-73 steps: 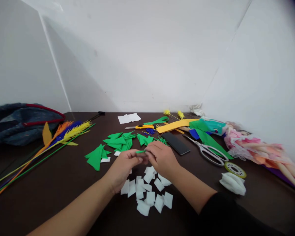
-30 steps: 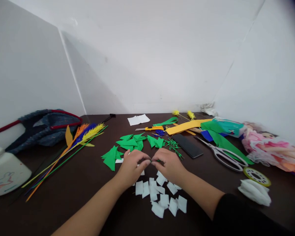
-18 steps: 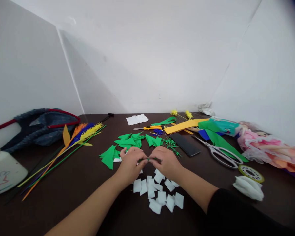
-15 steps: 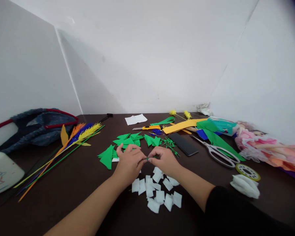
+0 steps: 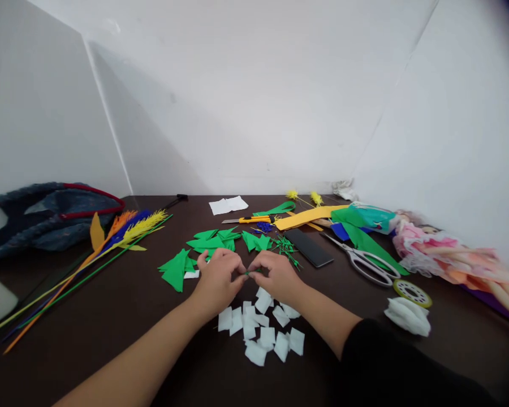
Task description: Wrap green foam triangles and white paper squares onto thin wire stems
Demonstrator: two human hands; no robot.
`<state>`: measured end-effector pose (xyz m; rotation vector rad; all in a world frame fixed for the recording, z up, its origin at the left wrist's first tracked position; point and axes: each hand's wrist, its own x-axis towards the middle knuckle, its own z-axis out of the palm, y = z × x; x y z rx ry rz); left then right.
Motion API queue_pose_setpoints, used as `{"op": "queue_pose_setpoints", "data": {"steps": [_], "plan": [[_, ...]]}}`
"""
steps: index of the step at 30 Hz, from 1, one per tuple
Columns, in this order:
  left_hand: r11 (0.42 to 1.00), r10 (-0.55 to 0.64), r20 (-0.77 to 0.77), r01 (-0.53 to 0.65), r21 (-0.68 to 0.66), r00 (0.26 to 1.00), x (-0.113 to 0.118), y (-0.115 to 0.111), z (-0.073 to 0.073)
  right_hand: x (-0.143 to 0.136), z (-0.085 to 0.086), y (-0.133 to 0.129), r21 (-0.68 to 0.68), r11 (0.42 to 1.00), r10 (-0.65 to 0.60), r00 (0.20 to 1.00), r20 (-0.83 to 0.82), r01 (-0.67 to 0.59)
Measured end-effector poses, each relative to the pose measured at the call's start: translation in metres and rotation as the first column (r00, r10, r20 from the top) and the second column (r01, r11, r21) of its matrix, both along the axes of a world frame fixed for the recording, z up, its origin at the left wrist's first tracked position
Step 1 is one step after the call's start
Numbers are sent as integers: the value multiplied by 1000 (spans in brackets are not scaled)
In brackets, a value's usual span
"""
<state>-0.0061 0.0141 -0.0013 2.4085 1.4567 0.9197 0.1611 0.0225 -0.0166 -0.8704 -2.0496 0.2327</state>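
Nearby, loose white squares [image 5: 267, 337] lie on the dark table [image 5: 131, 282]; just beyond them the left hand [image 5: 218, 282] and right hand [image 5: 280, 277] nearly meet, each with thumb and finger closed in a pinch on a small green scrap [image 5: 247, 273] between them. Farther off lie green pieces [image 5: 207, 243], then a yellow knife [image 5: 254, 219], then white paper [image 5: 228, 205]

Green is seen on the thin strip [image 5: 247, 273] between left hand [image 5: 218, 278] and right hand [image 5: 280, 275], plain white on the small square pieces [image 5: 267, 337] on their near side, dark spots within yellow on the round tape roll [image 5: 397, 289] right of both hands.
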Motion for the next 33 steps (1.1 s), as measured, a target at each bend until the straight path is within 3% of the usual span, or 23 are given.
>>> {"op": "queue_pose_setpoints", "data": {"steps": [3, 7, 10, 15, 22, 24, 29, 33], "plan": [[1000, 2, -23, -2, 6, 1000, 2, 0, 0, 1, 0, 0, -25, 1000, -3, 1000, -9, 3], [987, -51, -17, 47, -152, 999, 5, 1, 2, 3, 1, -2, 56, 998, 18, 1000, 10, -18], [983, -49, -21, 45, -175, 999, 7, 3, 2, 6, 0, -1, 114, 993, 20, 999, 43, -25], [999, 11, -89, -14, -29, 996, 10, 2, 2, 9, -2, 1, 88, 996, 16, 999, 43, -19], [975, 112, -217, -65, 211, 970, 16, -10, 10, 4, 1, -1, -163, 986, -35, 996, -87, 20], [981, 97, -199, -60, 183, 975, 14, -10, 11, 4, 2, -2, -158, 987, -31, 996, -87, 17], [998, 3, -102, -10, -61, 995, 6, -4, 11, 7, 3, -2, 2, 1000, -4, 1000, -3, 4], [994, 9, -92, -19, -105, 996, 6, -3, 9, 8, 3, -2, 111, 993, 26, 997, 77, -34]]}}
